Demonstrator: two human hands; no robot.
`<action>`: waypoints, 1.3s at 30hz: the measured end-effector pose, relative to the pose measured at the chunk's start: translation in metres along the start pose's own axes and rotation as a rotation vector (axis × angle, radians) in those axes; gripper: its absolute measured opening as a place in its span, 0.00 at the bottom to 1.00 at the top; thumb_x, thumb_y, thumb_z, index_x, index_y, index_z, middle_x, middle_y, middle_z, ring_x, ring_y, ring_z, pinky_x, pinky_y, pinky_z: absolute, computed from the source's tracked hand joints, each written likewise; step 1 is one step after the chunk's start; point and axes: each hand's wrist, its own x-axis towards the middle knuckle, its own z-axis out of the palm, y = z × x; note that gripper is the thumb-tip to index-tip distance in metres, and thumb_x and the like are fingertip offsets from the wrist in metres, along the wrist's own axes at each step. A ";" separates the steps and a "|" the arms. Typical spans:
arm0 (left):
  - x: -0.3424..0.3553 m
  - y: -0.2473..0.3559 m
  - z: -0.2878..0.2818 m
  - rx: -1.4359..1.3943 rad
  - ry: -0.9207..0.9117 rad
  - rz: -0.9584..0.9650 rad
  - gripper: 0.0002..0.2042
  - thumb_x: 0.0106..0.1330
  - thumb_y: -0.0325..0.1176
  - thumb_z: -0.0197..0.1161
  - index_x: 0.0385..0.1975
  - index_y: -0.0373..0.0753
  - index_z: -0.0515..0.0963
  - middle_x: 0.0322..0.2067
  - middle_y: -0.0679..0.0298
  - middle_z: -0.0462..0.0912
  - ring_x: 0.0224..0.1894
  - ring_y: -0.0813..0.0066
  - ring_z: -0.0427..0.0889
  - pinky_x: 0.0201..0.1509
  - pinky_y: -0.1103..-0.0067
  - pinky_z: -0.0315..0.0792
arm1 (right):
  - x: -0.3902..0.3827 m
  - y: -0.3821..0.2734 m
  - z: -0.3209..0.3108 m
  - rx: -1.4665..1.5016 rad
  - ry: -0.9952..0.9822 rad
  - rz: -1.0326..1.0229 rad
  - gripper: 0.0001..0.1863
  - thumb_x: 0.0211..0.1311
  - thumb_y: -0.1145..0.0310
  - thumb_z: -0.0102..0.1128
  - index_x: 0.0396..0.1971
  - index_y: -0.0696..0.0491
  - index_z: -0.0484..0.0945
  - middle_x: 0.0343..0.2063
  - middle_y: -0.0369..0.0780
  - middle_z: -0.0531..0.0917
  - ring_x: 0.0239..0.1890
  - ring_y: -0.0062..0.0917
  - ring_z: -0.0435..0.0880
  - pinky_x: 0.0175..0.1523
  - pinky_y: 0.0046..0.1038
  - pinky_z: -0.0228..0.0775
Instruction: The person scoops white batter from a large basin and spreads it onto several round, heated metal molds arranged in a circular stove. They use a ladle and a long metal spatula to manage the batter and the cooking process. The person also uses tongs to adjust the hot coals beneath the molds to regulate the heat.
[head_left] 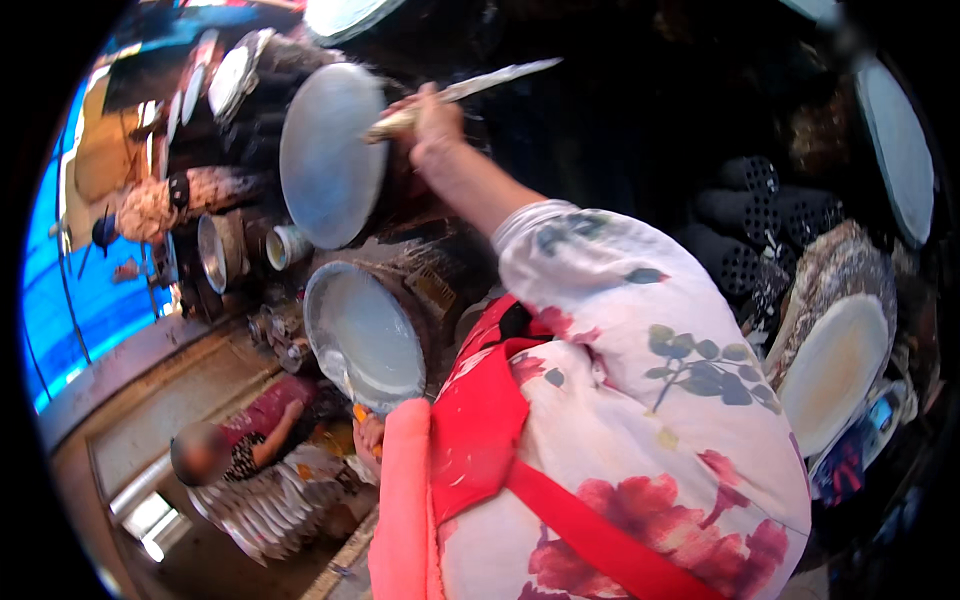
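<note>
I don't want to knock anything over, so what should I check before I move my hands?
1. Right hand gripping the long pale stick: ok, fingers closed around it.
2. Left hand on the orange handle: ok as far as it shows; the coral towel hides part of that side.
3. Stick's end clear of the large pale disc: cannot tell; they overlap in this view.
4. Towel clear of the round basin: cannot tell; its end overlaps the edge in this view.
5. Basin uncovered: ok, its pale inside shows.

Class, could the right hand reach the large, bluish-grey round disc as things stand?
Probably yes: the right hand is near the edge of the disc, nothing visible blocking, though it grips a long, pale stick.
</note>
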 end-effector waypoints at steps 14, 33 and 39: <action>0.004 -0.055 -0.021 -0.252 -0.014 0.206 0.14 0.70 0.32 0.45 0.49 0.27 0.65 0.21 0.68 0.63 0.18 0.84 0.64 0.21 0.86 0.62 | -0.082 -0.063 -0.117 -1.308 -0.357 -0.290 0.14 0.66 0.62 0.50 0.28 0.58 0.72 0.15 0.33 0.73 0.18 0.16 0.73 0.24 0.21 0.65; 0.192 0.016 -0.138 1.666 0.757 0.304 0.15 0.63 0.42 0.56 0.43 0.40 0.68 0.26 0.56 0.77 0.21 0.61 0.77 0.25 0.68 0.72 | -0.134 -0.093 -0.109 -2.632 -1.046 -0.375 0.10 0.60 0.63 0.55 0.23 0.53 0.72 0.19 0.45 0.76 0.24 0.41 0.78 0.28 0.37 0.68; 0.183 0.026 -0.165 1.896 0.559 0.036 0.19 0.64 0.43 0.55 0.48 0.38 0.64 0.35 0.45 0.79 0.40 0.48 0.78 0.43 0.60 0.72 | -0.141 -0.083 -0.123 -2.687 -0.992 -0.257 0.12 0.60 0.62 0.55 0.23 0.53 0.73 0.19 0.46 0.77 0.23 0.42 0.78 0.28 0.38 0.68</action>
